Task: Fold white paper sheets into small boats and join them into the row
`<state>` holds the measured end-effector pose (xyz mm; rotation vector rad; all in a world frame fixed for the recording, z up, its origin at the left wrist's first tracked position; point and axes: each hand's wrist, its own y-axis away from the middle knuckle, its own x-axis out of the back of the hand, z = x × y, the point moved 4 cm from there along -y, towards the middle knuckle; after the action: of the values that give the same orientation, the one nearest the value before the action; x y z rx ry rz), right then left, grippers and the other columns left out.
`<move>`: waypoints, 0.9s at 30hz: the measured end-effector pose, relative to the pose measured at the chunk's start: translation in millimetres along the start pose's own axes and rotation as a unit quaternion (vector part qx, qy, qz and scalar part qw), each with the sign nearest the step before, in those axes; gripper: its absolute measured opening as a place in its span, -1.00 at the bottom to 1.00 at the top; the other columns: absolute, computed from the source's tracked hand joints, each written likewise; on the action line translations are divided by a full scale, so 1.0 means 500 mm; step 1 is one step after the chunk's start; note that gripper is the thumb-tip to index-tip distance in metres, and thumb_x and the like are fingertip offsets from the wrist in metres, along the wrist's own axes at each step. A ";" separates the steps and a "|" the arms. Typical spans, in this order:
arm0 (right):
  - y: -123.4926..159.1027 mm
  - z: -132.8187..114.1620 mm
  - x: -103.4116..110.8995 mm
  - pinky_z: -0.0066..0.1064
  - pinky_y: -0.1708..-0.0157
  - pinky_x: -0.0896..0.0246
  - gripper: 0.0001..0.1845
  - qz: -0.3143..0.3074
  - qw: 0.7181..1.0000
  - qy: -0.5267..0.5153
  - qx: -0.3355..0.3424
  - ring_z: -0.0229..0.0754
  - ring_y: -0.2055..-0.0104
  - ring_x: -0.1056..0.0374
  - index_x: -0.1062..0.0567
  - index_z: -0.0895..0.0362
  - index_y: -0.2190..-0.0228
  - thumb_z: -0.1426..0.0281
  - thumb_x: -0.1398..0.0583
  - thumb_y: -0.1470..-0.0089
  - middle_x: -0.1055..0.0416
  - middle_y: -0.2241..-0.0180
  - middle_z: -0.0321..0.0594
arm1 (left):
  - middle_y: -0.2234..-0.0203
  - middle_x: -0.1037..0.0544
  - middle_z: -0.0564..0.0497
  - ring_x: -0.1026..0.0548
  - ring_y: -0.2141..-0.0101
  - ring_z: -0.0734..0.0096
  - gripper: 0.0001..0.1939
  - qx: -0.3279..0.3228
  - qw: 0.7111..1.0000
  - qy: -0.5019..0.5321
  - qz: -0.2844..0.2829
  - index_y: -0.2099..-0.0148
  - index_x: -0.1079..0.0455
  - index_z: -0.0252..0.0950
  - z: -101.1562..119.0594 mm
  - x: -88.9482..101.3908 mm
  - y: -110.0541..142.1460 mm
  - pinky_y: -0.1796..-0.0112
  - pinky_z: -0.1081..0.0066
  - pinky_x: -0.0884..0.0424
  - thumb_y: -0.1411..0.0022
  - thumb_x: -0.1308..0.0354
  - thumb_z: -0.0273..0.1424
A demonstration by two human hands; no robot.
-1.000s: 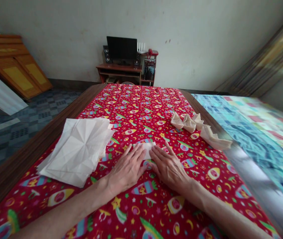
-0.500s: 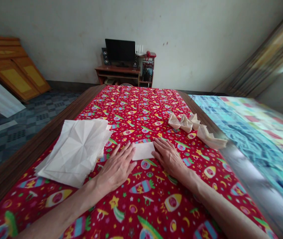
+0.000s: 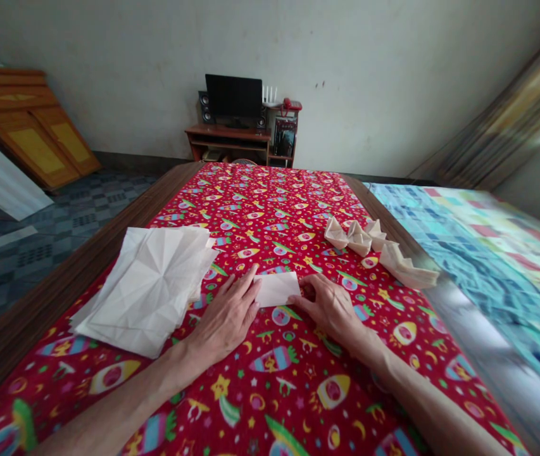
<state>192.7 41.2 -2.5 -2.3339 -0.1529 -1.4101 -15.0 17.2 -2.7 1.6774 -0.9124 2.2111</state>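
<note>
A small white folded paper strip [image 3: 276,289] lies flat on the red patterned tablecloth, between my two hands. My left hand [image 3: 229,313] lies palm down, fingers stretched out, its fingertips at the strip's left end. At the right end is my right hand [image 3: 331,307]; its thumb tip touches the lower right corner. The right forefinger is bent and stands apart from the thumb, with red cloth showing between them. Left of my left hand lies a stack of creased white paper sheets [image 3: 156,278]. Several folded cream paper pieces [image 3: 359,237] stand beyond my right hand.
The red tablecloth [image 3: 270,209] covers a table with a brown wooden edge [image 3: 131,221]. To the right is a bed with a blue patterned cover [image 3: 469,272]. A monitor [image 3: 234,96] on a small desk stands by the wall; a wooden cabinet [image 3: 46,133] is at the left.
My right hand's fingers have bent and drawn back from the paper strip's right edge, leaving the thumb at its corner. My left hand stays at the left end. The view has shifted slightly.
</note>
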 end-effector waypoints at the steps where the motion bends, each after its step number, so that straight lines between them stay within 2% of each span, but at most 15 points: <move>1: -0.002 -0.002 0.000 -0.44 0.43 -0.09 -0.72 -0.008 1.000 -0.004 -0.011 -0.23 0.40 -0.31 -0.39 0.10 0.39 0.13 -0.21 -0.06 -0.39 0.44 -0.31 | -0.29 -0.02 -0.19 -0.15 -0.22 0.18 -0.56 0.000 1.000 0.002 0.002 -0.24 -0.16 -0.37 0.000 -0.001 0.000 -0.20 0.13 -0.11 -0.36 0.16 -0.40; 6: -0.006 -0.010 -0.003 -0.48 0.47 0.00 -0.80 -0.042 0.997 -0.022 -0.053 -0.29 0.47 -0.27 -0.41 0.11 0.50 0.25 -0.24 -0.01 -0.39 0.50 -0.34 | -0.30 0.00 -0.20 -0.14 -0.22 0.17 -0.53 -0.006 1.000 0.011 0.005 -0.28 -0.09 -0.37 -0.002 -0.004 0.001 -0.21 0.11 -0.08 -0.36 0.16 -0.40; 10: -0.002 -0.011 -0.011 -0.50 0.52 0.04 -0.81 -0.039 0.995 -0.075 -0.059 -0.32 0.52 -0.22 -0.42 0.12 0.56 0.30 -0.22 0.00 -0.37 0.56 -0.36 | -0.31 0.03 -0.18 -0.07 -0.25 0.19 -0.45 0.001 1.000 0.024 0.005 -0.35 0.13 -0.31 -0.005 -0.010 0.004 -0.21 0.12 -0.09 -0.36 0.15 -0.39; 12: -0.003 -0.004 -0.009 -0.51 0.54 0.01 -0.79 -0.004 0.989 -0.132 -0.071 -0.32 0.55 -0.20 -0.42 0.13 0.57 0.30 -0.20 -0.01 -0.34 0.59 -0.36 | -0.32 0.10 -0.16 0.00 -0.28 0.18 -0.40 0.025 0.998 0.051 0.025 -0.37 0.25 -0.30 -0.010 -0.010 0.005 -0.21 0.14 -0.10 -0.36 0.16 -0.39; 15: -0.010 0.017 0.015 -0.52 0.57 -0.01 -0.74 0.103 0.974 -0.180 -0.092 -0.34 0.58 -0.16 -0.40 0.14 0.58 0.26 -0.18 -0.02 -0.27 0.64 -0.38 | -0.34 0.23 -0.14 0.12 -0.30 0.15 -0.37 0.056 0.991 0.102 0.072 -0.38 0.35 -0.30 -0.018 -0.007 0.008 -0.22 0.13 -0.07 -0.36 0.18 -0.42; 18: -0.014 0.032 0.063 -0.52 0.58 0.02 -0.73 0.220 0.964 -0.127 -0.072 -0.36 0.60 -0.09 -0.34 0.13 0.60 0.27 -0.20 -0.02 -0.20 0.65 -0.41 | -0.34 0.25 -0.13 0.15 -0.30 0.15 -0.36 0.057 0.985 0.119 0.114 -0.38 0.38 -0.29 -0.021 -0.002 0.007 -0.23 0.10 -0.02 -0.35 0.18 -0.45; 21: -0.011 0.027 0.097 -0.51 0.54 -0.01 -0.79 0.274 0.960 -0.059 0.001 -0.35 0.56 -0.12 -0.32 0.12 0.56 0.36 -0.18 -0.06 -0.22 0.59 -0.39 | -0.34 0.21 -0.14 0.13 -0.30 0.15 -0.34 0.042 0.983 0.113 0.137 -0.38 0.39 -0.29 -0.017 0.006 0.004 -0.23 0.08 -0.03 -0.34 0.17 -0.48; 23: -0.004 0.012 0.094 -0.50 0.49 -0.05 -0.85 0.252 0.965 -0.031 0.060 -0.33 0.51 -0.17 -0.34 0.13 0.50 0.41 -0.16 -0.10 -0.26 0.53 -0.35 | -0.34 0.20 -0.16 0.11 -0.30 0.14 -0.33 0.029 0.984 0.108 0.139 -0.38 0.39 -0.30 -0.011 0.012 0.002 -0.22 0.07 -0.05 -0.33 0.15 -0.50; 27: 0.016 -0.026 0.046 -0.47 0.41 -0.08 -0.86 0.145 0.977 0.028 0.156 -0.28 0.42 -0.24 -0.38 0.15 0.42 0.44 -0.09 -0.18 -0.35 0.45 -0.25 | -0.31 0.05 -0.18 0.06 -0.29 0.13 -0.34 -0.022 0.990 0.075 0.116 -0.37 0.29 -0.30 0.009 0.021 -0.004 -0.20 0.06 -0.13 -0.31 0.11 -0.54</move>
<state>195.6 26.1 20.2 -1.9660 -0.0131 -1.2099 -13.5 14.2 8.5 1.4246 -1.1580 2.4074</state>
